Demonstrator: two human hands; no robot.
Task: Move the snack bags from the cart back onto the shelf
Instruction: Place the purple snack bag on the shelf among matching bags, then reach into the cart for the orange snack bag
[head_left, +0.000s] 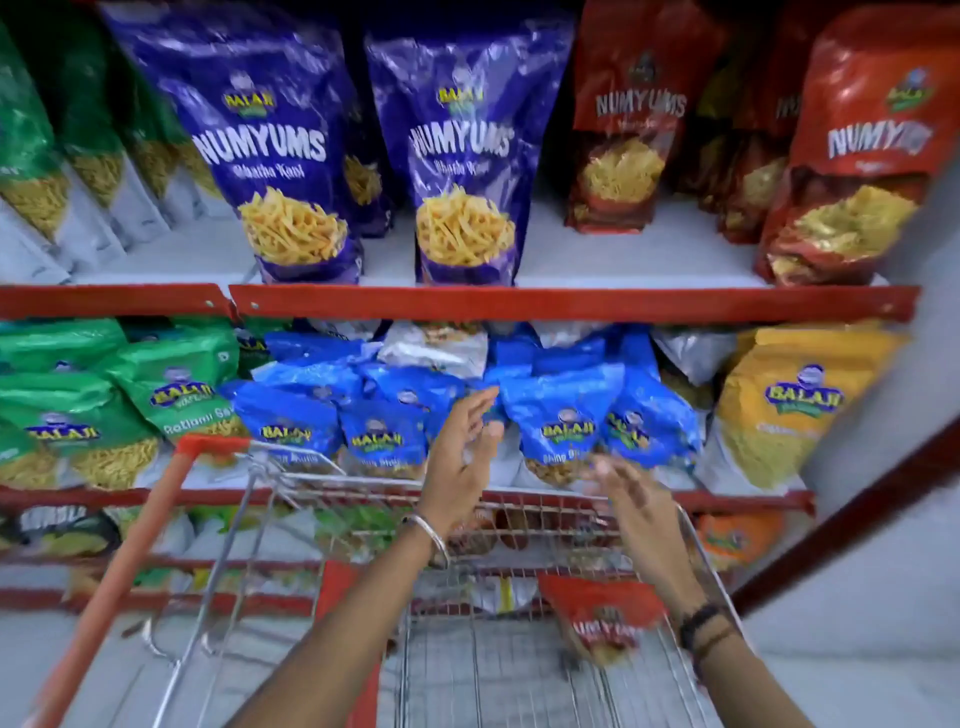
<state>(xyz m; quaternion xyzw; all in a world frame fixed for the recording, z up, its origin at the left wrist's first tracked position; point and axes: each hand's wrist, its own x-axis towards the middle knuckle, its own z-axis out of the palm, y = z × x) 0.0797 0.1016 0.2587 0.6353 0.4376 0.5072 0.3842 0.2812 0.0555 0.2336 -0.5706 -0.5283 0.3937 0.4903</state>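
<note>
The wire shopping cart stands against the red-edged shelf unit, its orange-red handle running down to the cart's left. Above the cart's far rim, left of centre, green Balaji bags lean on the middle shelf. Next come the blue Balaji bags, packed in a row directly behind the cart's far rim. The left hand is raised over the cart, fingers spread and empty, its fingertips in front of the blue bags; whether they touch is unclear. The right hand hovers above the cart's right side, blurred, fingers loose and holding nothing. Inside the cart, near its right wall below the right wrist, lies a red Numyums bag. Higher up, above the cart, purple Numyums bags and red ones stand upright.
</note>
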